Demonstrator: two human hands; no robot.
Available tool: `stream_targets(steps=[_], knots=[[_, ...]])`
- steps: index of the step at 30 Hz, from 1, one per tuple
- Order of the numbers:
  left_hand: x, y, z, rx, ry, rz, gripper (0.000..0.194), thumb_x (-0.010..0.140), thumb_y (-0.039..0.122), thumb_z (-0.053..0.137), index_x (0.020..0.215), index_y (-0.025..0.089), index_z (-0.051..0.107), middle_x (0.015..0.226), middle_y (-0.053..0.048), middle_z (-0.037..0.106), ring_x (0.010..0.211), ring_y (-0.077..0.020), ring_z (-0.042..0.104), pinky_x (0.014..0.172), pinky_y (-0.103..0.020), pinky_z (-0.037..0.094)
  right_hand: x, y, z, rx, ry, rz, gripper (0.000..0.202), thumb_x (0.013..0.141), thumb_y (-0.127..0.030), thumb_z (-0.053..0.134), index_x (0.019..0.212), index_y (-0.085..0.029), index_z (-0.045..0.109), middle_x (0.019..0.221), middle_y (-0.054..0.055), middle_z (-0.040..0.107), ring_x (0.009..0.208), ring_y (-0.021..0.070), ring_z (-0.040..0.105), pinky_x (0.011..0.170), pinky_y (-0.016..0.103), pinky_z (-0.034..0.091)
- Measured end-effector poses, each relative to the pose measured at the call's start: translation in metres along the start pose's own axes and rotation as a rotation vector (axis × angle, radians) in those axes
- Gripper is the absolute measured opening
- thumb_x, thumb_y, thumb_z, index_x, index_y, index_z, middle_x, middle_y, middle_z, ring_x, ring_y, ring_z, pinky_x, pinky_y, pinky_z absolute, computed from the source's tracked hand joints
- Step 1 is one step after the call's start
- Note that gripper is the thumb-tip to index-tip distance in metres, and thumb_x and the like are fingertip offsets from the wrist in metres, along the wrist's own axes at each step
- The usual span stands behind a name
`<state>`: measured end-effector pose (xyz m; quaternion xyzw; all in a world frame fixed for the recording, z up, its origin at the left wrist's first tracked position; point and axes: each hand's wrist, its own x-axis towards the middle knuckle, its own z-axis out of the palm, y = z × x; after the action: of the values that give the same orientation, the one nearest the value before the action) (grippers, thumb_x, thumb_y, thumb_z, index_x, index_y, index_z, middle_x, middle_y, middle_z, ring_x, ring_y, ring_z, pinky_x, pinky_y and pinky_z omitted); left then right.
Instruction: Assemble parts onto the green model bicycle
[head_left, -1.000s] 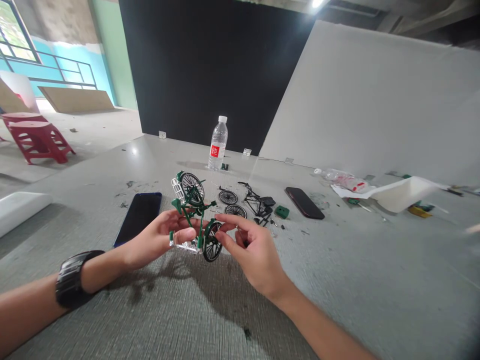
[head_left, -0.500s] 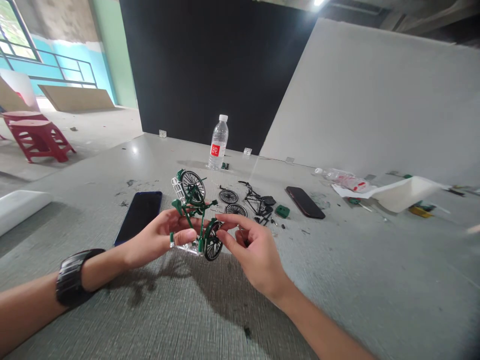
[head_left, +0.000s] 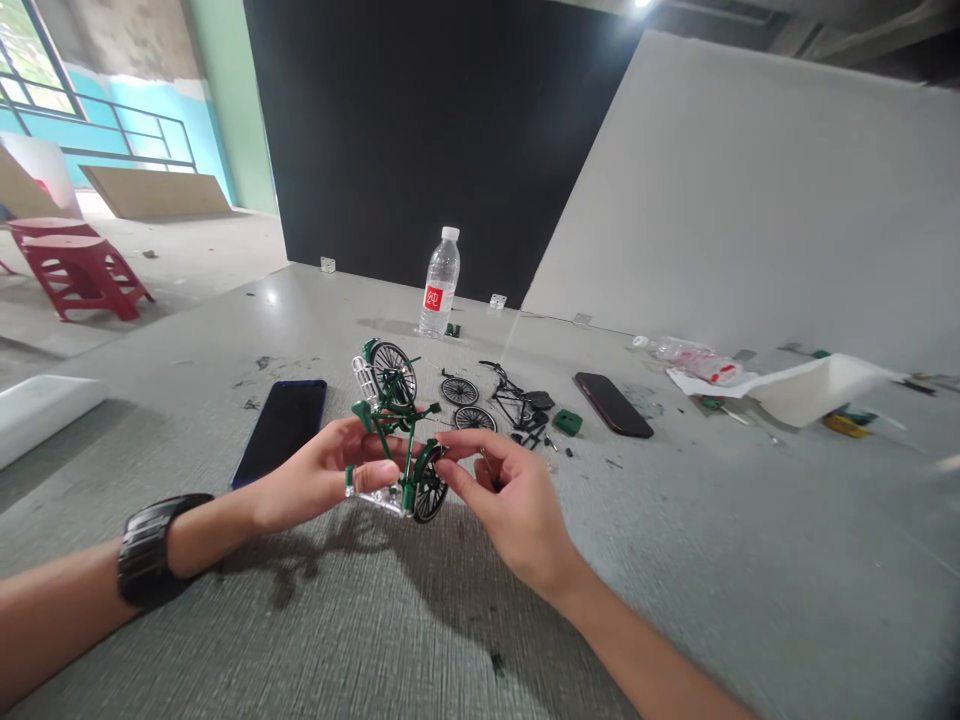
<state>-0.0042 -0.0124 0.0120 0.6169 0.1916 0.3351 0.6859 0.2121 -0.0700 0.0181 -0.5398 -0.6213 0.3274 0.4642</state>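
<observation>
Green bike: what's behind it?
Behind the green bike: fingers of the left hand, partly visible through it, then bare grey table. Whatever the bike and hand cover on the table can't be seen.

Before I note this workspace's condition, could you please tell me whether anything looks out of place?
Yes: at the right, a clear bottle lies on its side by white paper, odd because the other bottle stands upright. Small dark scraps or marks dot the tabletop. I see no spill.
</observation>
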Motion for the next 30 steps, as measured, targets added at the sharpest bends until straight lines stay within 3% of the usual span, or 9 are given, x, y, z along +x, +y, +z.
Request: stream_targets(steps=[12,19,24,30], knots=[[-0.0004,-0.0040,-0.0016,-0.070,-0.062,-0.005,0.050,0.090,0.028,0.072,0.136,0.026,0.052,0.121,-0.008,0.072,0.108,-0.0207,0.069,0.092,-0.036,0.054,0.0034,-0.0035,-0.0010,0.009,-0.013,0.010,0.015,0.083,-0.029,0.072,0.097,-0.025,0.074,0.086,0.001,0.072,0.051,0.0080,0.033,0.046,0.027,0.026],[-0.0001,-0.0062,-0.0035,-0.020,-0.002,0.041,0.033,0.087,0.033,0.075,0.117,0.021,0.066,0.117,-0.008,0.073,0.106,-0.0214,0.069,0.093,-0.036,0.052,0.0042,-0.0025,-0.0032,0.006,0.003,-0.003,0.018,0.082,-0.034,0.075,0.097,-0.026,0.072,0.082,-0.003,0.069,0.051,0.0070,0.031,0.047,0.026,0.026],[-0.0007,-0.0089,-0.0041,-0.051,0.025,0.050,0.043,0.085,0.034,0.076,0.125,0.024,0.062,0.121,-0.010,0.071,0.105,-0.0235,0.068,0.090,-0.038,0.052,0.0038,-0.0033,-0.0044,0.016,-0.015,-0.003,0.022,0.083,-0.039,0.074,0.100,-0.025,0.071,0.083,-0.002,0.067,0.051,0.0073,0.030,0.046,0.026,0.025],[-0.0004,-0.0081,-0.0025,-0.036,0.072,0.035,0.041,0.085,0.036,0.076,0.120,0.019,0.064,0.121,-0.013,0.070,0.108,-0.0271,0.066,0.092,-0.042,0.049,0.0033,-0.0046,-0.0052,0.002,-0.013,-0.004,0.024,0.084,-0.041,0.072,0.101,-0.024,0.070,0.085,-0.001,0.067,0.052,0.0076,0.032,0.047,0.025,0.026]])
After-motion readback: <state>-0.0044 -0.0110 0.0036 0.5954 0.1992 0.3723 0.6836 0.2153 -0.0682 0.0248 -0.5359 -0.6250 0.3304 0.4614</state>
